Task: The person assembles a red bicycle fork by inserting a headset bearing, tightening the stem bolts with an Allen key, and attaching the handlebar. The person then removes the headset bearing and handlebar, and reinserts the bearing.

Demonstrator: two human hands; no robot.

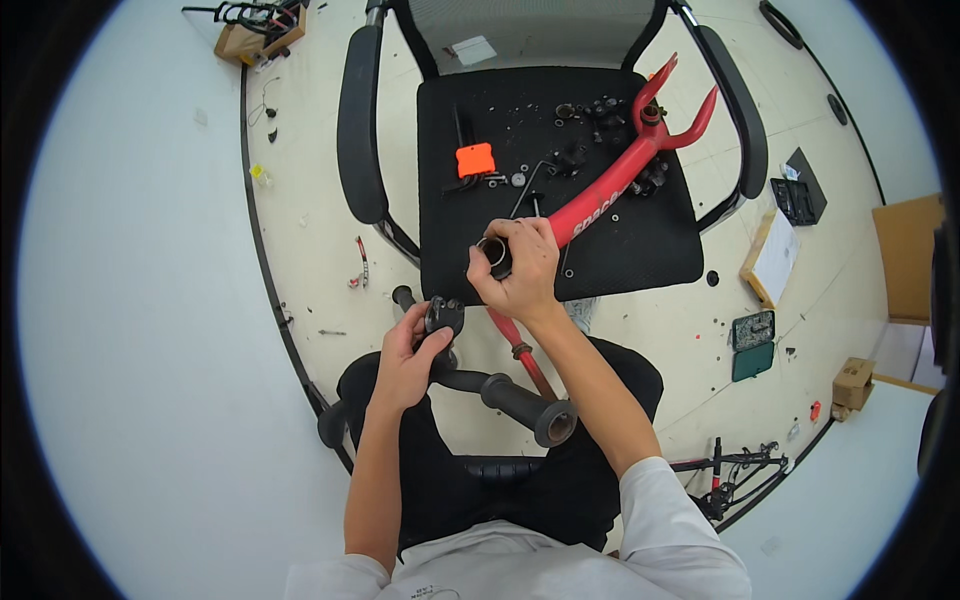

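A red bicycle frame (600, 195) rests on the black chair seat (625, 265), its forked end at the far right. My right hand (525, 262) wraps around its near end, beside the open round tube end (494, 254) with a dark rim. My left hand (398, 365) grips the black handlebar stem (446, 314), thumb on top and fingers round its side. The handlebar (460, 380) extends below that hand over my lap, with a black rubber grip (525, 408) pointing right. The stem and tube end are apart. Another red tube (523, 355) slants down behind the handlebar.
On the seat lie an orange hex key holder (475, 160), a loose hex key (530, 188), small washers and several black parts (605, 115). Armrests (362, 125) flank the seat. An open green case (753, 346) and a black bicycle frame (735, 475) are on the floor.
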